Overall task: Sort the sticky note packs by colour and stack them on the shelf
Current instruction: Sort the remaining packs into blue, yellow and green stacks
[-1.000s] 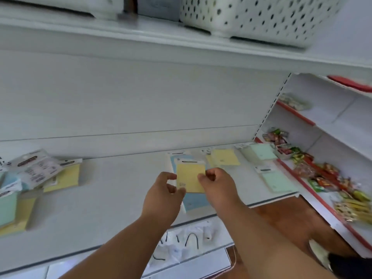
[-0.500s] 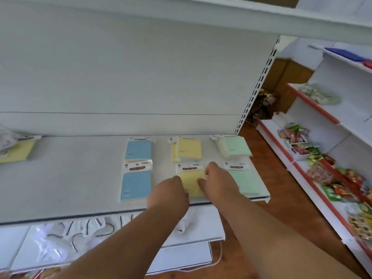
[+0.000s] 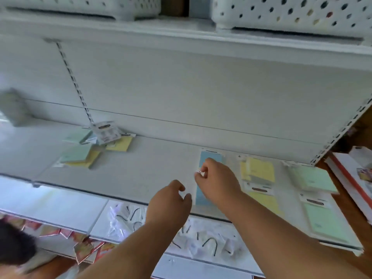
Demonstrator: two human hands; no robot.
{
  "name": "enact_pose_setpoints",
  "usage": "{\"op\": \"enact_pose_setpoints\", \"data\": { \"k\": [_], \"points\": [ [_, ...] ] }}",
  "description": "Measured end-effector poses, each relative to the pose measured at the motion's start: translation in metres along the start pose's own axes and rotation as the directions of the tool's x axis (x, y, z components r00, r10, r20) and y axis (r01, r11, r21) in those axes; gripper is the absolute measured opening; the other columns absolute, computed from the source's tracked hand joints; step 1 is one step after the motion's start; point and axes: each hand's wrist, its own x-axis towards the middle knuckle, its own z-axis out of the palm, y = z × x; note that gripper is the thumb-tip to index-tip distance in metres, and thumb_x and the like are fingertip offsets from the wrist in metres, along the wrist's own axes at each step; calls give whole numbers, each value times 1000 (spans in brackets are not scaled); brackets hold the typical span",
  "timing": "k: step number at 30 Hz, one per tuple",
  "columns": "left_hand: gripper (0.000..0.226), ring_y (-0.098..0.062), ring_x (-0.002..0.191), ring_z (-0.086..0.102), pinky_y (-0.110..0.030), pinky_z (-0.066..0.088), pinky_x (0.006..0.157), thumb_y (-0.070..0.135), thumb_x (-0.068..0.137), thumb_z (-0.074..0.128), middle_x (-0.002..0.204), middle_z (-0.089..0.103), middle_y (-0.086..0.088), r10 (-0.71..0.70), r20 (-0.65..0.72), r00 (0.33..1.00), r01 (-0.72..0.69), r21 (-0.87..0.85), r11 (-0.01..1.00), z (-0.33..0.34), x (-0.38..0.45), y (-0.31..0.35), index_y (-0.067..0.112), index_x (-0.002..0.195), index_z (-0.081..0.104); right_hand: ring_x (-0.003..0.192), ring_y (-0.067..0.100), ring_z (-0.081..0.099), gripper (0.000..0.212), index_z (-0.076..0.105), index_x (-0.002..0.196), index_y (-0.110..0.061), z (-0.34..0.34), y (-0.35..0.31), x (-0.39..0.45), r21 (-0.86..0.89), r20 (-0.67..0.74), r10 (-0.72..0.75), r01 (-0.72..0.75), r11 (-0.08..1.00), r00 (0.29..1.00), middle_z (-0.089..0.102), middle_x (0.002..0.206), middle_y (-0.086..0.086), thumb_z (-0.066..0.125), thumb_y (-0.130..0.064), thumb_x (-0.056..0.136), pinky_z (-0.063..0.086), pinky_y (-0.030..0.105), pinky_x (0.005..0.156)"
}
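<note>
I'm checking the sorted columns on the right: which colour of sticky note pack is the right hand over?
The blue sticky note packs, leftmost sorted column; the right hand overlaps them, while the yellow column and green column lie further right.

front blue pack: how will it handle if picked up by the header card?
Blue pack is thin and flat, so probably light. Lifted by the header near the right hand, the pad would likely hang and flex. On the smooth shelf it should slide, not roll.

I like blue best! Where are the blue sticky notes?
The blue packs lie on the shelf, partly under the right hand, left of the yellow packs.
</note>
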Motion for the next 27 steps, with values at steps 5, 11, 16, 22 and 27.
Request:
{"op": "enact_pose_setpoints", "data": {
  "k": [5, 11, 16, 22, 27],
  "points": [
    [25, -14, 85, 64, -27, 48, 72, 42, 88, 54, 80, 67, 11, -132, -98, 986, 128, -50, 991, -78, 33, -95, 30, 110, 58, 80, 18, 59, 19, 57, 92, -22, 67, -109, 29, 121, 66, -93, 84, 989, 993, 62, 86, -6, 59, -40, 87, 50, 31, 71],
    [41, -21, 109, 60, -30, 43, 86, 34, 90, 57, 135, 48, 3, -209, -221, 953, 209, -22, 978, -172, 86, -212, 27, 129, 52, 81, 20, 61, 13, 62, 92, -20, 152, -229, 61, 337, 209, -40, -33, 941, 977, 63, 87, -5, 59, -32, 86, 48, 28, 71],
    [57, -22, 122, 55, -32, 40, 101, 27, 91, 56, 149, 35, -1, -215, -88, 973, 214, -24, 977, -206, 121, -254, 24, 145, 40, 66, 30, 65, 20, 61, 95, -9, 185, -279, 85, 391, 281, 73, -184, 902, 957, 69, 91, 13, 50, -22, 86, 55, 38, 65],
    [39, -27, 96, 69, -46, 55, 89, 31, 80, 56, 123, 59, 2, -272, 17, 962, 256, -397, 881, -202, 148, -273, 32, 118, 64, 52, 21, 48, 13, 58, 93, -14, 209, -306, 106, 555, 404, 279, -476, 683, 871, 55, 66, 8, 62, -23, 85, 33, 27, 48],
    [8, -15, 56, 64, -39, 56, 65, 29, 89, 64, 94, 68, 10, -310, 5, 951, 234, -666, 708, -202, 135, -267, 35, 95, 64, 39, 12, 28, 16, 67, 98, -8, 196, -301, 96, 682, 454, 314, -552, 480, 834, 50, 65, 4, 66, -21, 89, 22, 20, 40]
  ]
}}
